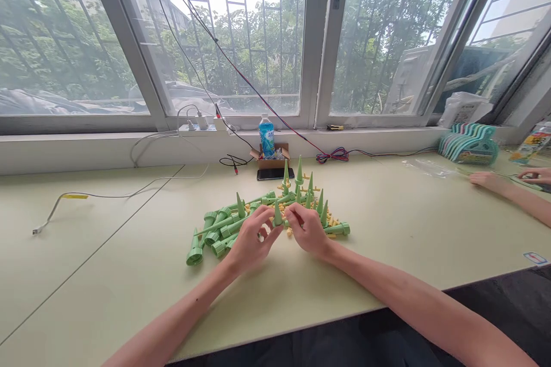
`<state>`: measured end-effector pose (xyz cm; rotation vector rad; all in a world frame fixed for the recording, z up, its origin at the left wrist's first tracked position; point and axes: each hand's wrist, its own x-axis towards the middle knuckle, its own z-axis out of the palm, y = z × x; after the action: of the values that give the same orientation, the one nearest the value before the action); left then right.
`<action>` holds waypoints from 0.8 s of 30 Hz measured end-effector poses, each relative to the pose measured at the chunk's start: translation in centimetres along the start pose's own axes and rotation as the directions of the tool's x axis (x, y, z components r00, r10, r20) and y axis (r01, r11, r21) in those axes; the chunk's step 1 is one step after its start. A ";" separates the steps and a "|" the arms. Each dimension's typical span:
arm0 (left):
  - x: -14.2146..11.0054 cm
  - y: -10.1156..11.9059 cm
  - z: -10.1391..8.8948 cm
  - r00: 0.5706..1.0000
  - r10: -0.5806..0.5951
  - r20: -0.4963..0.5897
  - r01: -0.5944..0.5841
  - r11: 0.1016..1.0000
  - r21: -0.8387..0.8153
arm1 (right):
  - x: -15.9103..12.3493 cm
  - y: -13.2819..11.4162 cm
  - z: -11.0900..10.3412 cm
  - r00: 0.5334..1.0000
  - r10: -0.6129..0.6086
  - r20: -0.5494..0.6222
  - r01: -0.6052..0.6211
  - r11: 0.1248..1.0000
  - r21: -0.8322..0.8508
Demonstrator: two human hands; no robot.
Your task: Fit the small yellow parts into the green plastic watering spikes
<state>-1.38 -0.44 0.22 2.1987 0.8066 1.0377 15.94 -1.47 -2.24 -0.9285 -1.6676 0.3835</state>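
Observation:
My left hand (253,239) is closed in a pinch around the base of a green plastic spike (278,212), which points upward. Close beside it, my right hand (308,229) has its fingers curled together; whatever they grip is hidden. Beyond my hands lies a heap of green spikes, with a hollow-ended one (195,254) at its left and another (340,229) at its right. Several more stand point up, such as a tall spike (299,175) at the back. Small yellow plastic pieces (332,220) are scattered among them.
Behind the heap are a black phone (275,174) and a cardboard box (282,163) with a blue-liquid bottle (267,137). Coiled cable (332,155) lies nearby. At right, another person's hands (491,181) work near green hangers (469,143). A white cable (107,197) crosses the left side.

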 end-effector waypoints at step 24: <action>0.6 1.4 -0.2 0.881 -0.370 0.294 0.473 0.701 -0.534 | 0.0 -0.2 -0.3 0.997 -0.075 -0.034 0.074 0.997 -0.023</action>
<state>-0.86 -0.89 1.59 1.4401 0.7358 0.7256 16.15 -1.70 -1.99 -0.8811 -1.6719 0.2977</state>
